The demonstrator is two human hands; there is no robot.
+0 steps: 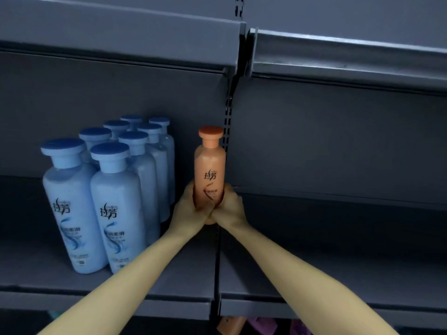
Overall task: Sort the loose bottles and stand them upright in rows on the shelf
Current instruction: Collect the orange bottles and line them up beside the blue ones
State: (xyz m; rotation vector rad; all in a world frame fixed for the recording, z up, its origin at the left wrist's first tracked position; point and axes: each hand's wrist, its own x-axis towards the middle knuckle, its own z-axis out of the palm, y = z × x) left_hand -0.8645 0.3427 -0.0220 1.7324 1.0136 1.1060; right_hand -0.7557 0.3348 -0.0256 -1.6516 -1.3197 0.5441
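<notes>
Holding the orange bottle (210,175) upright at the shelf (169,274) section's right edge, I have my left hand (191,209) and right hand (229,206) wrapped low around it; smooth, stiff plastic, probably slippery, likely top-heavy.

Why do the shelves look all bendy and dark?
In the head view the wide-angle lens bows the upper shelf edge; the lighting is dim and bluish, so the grey shelf looks murky; small print on the orange bottle is blurred, and both hands look soft.
</notes>
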